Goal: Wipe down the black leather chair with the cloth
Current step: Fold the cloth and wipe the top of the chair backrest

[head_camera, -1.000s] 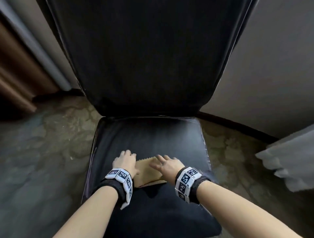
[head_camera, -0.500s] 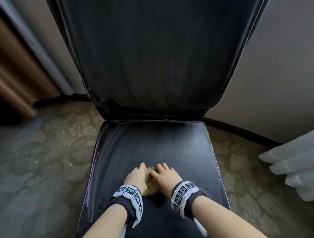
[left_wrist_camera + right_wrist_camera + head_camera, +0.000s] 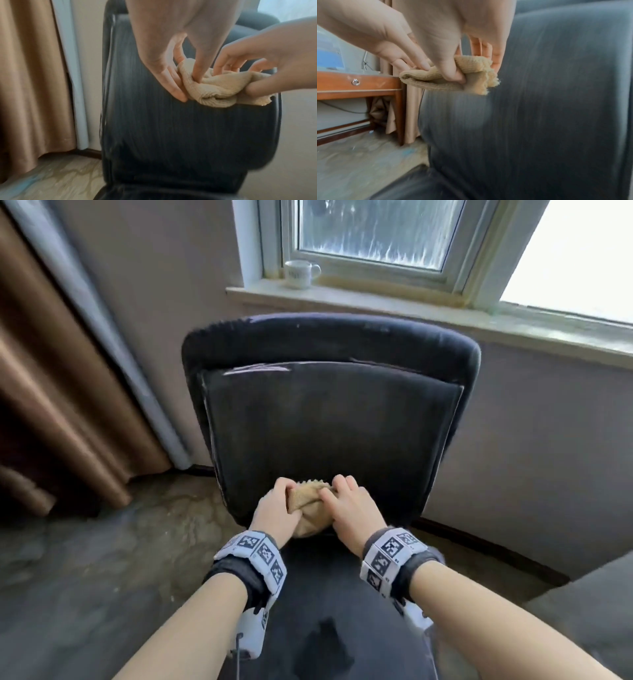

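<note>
where it lay flat on the seat before, cloth (image 3: 310,508) now bunched between left hand (image 3: 274,513) and right hand (image 3: 352,510), against chair (image 3: 329,422) backrest

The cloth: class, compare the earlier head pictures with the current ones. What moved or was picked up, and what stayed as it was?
The cloth, earlier pressed flat on the seat, is now bunched and lifted in front of the chair backrest. The left hand and right hand went from pressing it to gripping it. Both hands remain on the cloth; the chair stands where it was.

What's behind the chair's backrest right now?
Behind the backrest is a wall with a windowsill; a white mug stands on it. The wall and floor directly behind the backrest are covered.
</note>
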